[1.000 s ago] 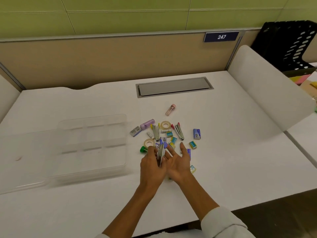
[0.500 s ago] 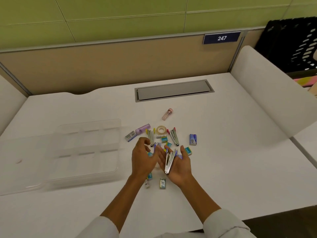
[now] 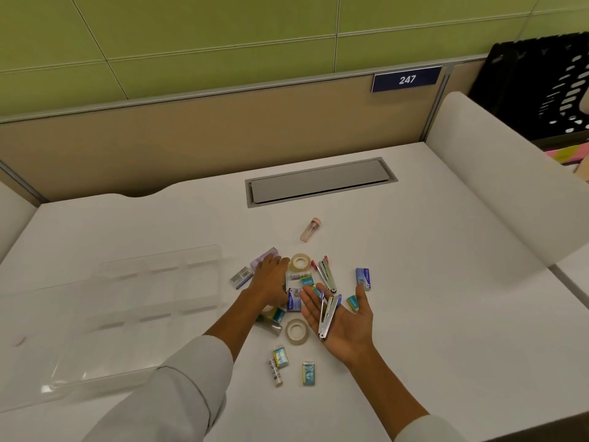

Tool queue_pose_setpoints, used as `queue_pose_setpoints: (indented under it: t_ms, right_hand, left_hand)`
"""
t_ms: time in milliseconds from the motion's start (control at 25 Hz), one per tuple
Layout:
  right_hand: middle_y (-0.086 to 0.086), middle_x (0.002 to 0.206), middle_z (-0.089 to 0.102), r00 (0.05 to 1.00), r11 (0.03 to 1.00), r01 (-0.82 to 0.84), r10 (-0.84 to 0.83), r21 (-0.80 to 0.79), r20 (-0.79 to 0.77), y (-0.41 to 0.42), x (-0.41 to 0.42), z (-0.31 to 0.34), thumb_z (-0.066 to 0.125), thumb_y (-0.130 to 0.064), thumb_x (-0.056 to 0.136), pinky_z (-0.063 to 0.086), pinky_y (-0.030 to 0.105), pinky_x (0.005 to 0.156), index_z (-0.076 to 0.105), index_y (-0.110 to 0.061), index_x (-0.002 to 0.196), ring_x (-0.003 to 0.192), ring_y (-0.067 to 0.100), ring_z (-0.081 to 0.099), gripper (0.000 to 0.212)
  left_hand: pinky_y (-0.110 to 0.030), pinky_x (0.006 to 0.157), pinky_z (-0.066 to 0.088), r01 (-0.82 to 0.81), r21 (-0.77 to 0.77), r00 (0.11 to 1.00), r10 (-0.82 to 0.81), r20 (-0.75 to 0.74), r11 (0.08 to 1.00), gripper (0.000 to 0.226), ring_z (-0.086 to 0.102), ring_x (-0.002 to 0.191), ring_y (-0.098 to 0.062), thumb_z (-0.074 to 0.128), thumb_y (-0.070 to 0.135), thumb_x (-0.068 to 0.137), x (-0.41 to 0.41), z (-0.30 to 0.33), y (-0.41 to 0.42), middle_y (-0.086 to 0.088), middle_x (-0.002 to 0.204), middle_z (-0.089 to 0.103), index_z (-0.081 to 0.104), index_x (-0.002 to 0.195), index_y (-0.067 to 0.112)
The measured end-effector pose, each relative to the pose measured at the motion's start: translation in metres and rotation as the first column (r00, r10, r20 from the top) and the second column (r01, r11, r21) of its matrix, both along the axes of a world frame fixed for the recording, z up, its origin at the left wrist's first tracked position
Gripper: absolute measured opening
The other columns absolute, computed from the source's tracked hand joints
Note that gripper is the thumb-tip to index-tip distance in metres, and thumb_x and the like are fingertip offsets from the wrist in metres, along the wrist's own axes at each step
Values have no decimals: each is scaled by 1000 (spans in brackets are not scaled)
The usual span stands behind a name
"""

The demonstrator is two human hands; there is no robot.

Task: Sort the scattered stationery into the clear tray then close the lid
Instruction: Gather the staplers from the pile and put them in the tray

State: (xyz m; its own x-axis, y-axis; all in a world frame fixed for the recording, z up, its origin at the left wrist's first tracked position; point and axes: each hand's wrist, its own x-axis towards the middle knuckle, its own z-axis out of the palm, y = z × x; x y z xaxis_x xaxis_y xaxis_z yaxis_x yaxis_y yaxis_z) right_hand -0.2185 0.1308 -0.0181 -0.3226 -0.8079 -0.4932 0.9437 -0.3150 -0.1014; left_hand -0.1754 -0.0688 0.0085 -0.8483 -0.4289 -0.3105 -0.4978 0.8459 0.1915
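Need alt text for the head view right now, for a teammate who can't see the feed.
A person's right hand lies palm up with a silver stapler resting on it, while the left hand reaches palm down into scattered stationery on a white desk. The clear tray sits open to the left, apparently still empty.

Bare counter (image 3: 446, 314) lies open right of the scattered stationery (image 3: 306, 282); on the left the clear tray (image 3: 153, 291) blocks a low pass.
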Motion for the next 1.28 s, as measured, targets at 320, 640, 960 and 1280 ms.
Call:
queue_pose_setpoints:
  t_ms: [320, 640, 960, 1280]
  right_hand:
    - [24, 148, 49, 1000, 1000, -1, 1, -16, -9, -2, 0, -5, 60, -72, 78, 36, 50, 115, 46, -7, 147, 138, 40, 47, 96]
    - [16, 157, 40, 997, 996, -27, 21, -80, -75, -5, 0, 5, 58, -77, 79, 25, 50, 122, 44, -11, 150, 148, 35, 32, 98]
    - [18, 140, 59, 992, 998, -5, -3, -62, -124, 11, -1, 21, 51, -73, 86, 49, 48, 103, 51, -13, 145, 119, 37, 63, 84]
    - [20, 157, 40, 997, 980, -4, -10, -199, -71, 32, -27, 6, 60, -73, 78, 50, 54, 102, 40, -14, 152, 140, 42, 45, 97]
  left_hand:
    - [-38, 105, 41, -36, 97, 993, 46, -107, 995, 97, 38, 130, -24, 86, 36, 62, 3, -6, -10, -6, 141, 44, 34, 142, 20]
    - [-34, 106, 38, 157, 331, 900, 3, -435, 931, 103, 41, 128, -15, 82, 51, 60, 31, 34, 34, 2, 141, 43, 28, 145, 26]
    - [-15, 105, 25, 354, 289, 837, -163, -523, 890, 100, 37, 126, 0, 80, 53, 64, 32, 41, 65, 16, 142, 39, 27, 146, 27]
    - [-32, 93, 46, -42, 310, 874, 185, -450, 950, 58, 50, 118, -22, 72, 25, 73, -17, 13, 42, -3, 126, 52, 49, 125, 17]
